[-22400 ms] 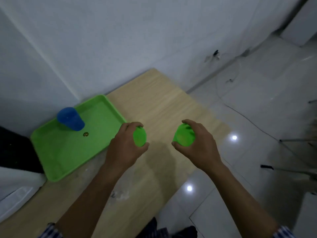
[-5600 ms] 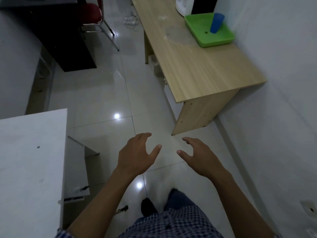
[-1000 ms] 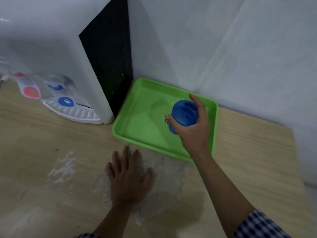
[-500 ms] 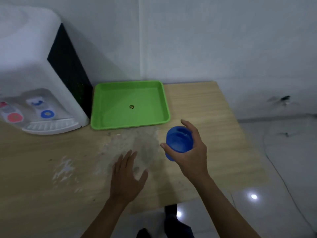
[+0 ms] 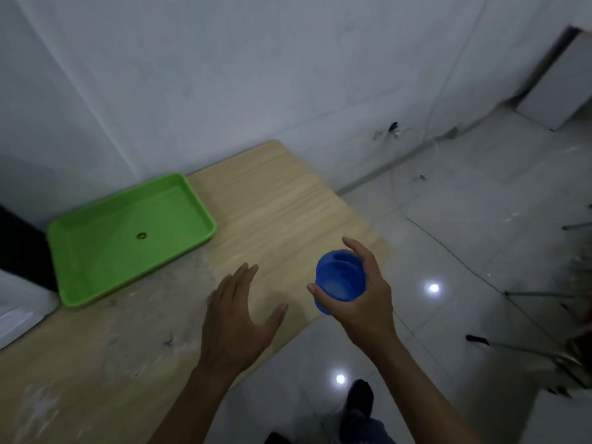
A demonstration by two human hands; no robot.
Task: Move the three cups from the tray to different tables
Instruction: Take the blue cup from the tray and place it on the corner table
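Right hand (image 5: pixel 368 302) gripping blue cup (image 5: pixel 340 280) at centre frame, left hand (image 5: pixel 238 318) spread over wooden table (image 5: pixel 288 203), green tray (image 5: pixel 128 238) at left, tiled floor (image 5: pixel 480 235) at right

Blue cup (image 5: pixel 340 278), bright green tray (image 5: pixel 80 293), pale wood-grain table (image 5: pixel 288 200).

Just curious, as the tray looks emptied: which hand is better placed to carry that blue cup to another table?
The right hand: its fingers already wrap the blue cup, lifted beyond the wooden table's edge. The left hand is open and holds nothing.
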